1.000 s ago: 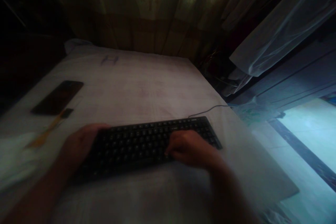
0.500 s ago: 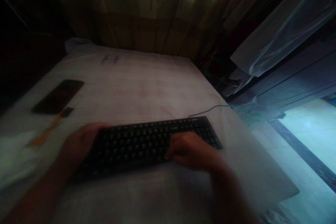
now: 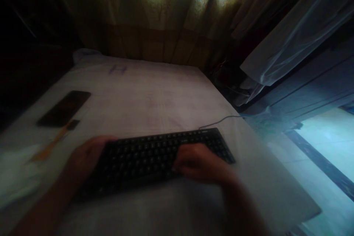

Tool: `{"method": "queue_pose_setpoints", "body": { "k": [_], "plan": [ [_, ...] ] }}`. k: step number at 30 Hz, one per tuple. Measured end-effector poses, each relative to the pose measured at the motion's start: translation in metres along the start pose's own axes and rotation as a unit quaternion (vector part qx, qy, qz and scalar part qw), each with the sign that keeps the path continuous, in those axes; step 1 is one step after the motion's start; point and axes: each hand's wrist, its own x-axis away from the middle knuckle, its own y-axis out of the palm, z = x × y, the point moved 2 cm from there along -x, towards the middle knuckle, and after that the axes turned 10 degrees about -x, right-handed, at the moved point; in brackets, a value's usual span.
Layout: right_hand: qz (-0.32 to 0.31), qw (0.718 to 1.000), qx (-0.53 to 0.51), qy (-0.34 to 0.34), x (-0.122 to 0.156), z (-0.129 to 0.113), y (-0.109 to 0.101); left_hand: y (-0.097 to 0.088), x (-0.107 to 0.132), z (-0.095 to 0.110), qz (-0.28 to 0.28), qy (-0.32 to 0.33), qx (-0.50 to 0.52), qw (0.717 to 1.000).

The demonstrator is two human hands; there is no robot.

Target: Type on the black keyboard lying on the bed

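A black computer keyboard (image 3: 143, 158) lies slightly turned on the pale cloth-covered table, its cable (image 3: 219, 120) running off to the right. My left hand (image 3: 87, 155) is wrapped around the keyboard's left end, with the fingertips hidden at its far edge and underside. Over the right part of the keys, my right hand (image 3: 195, 163) is closed, with its fingers curled in. Whatever it may hold is hidden and blurred.
On the left of the table lie a dark smartphone (image 3: 65, 108), an orange strip-like tool with a dark end (image 3: 52, 144) and a blurred whitish bundle (image 3: 19, 173). Curtains (image 3: 155, 14) hang behind the table. A tiled floor (image 3: 329, 136) shows at the right.
The whole view has shifted, so the table and keyboard sit slightly lower in the picture. Both hands keep nearly the same places on the keyboard.
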Motion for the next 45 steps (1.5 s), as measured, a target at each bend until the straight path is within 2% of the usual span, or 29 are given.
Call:
{"method": "queue_pose_setpoints", "body": {
  "k": [4,6,10,18,23,33,45],
  "plan": [
    [0.163,0.986,0.043,-0.019,-0.009,0.01,0.001,0.001,0.0,-0.001,0.004,-0.001,0.005,1.0],
    [0.224,0.972,0.067,-0.021,-0.014,0.013,0.006,0.003,0.0,-0.006,0.005,-0.001,0.012,1.0],
    [0.275,0.954,0.115,-0.017,-0.024,0.012,0.017,0.007,0.001,-0.017,0.011,0.016,0.023,1.0],
    [0.197,0.967,0.16,-0.002,-0.031,0.013,0.023,0.009,0.0,-0.02,0.014,0.026,0.031,0.999],
    [0.185,0.972,0.144,-0.007,-0.026,0.014,0.019,0.009,0.001,-0.019,0.01,0.029,0.033,0.999],
    [0.152,0.979,0.136,0.018,-0.02,0.009,0.013,0.0,0.0,-0.001,0.008,0.018,-0.006,1.0],
    [0.105,0.987,0.123,0.016,-0.014,0.004,0.01,0.002,0.001,-0.006,0.003,0.009,0.0,1.0]
  ]
}}
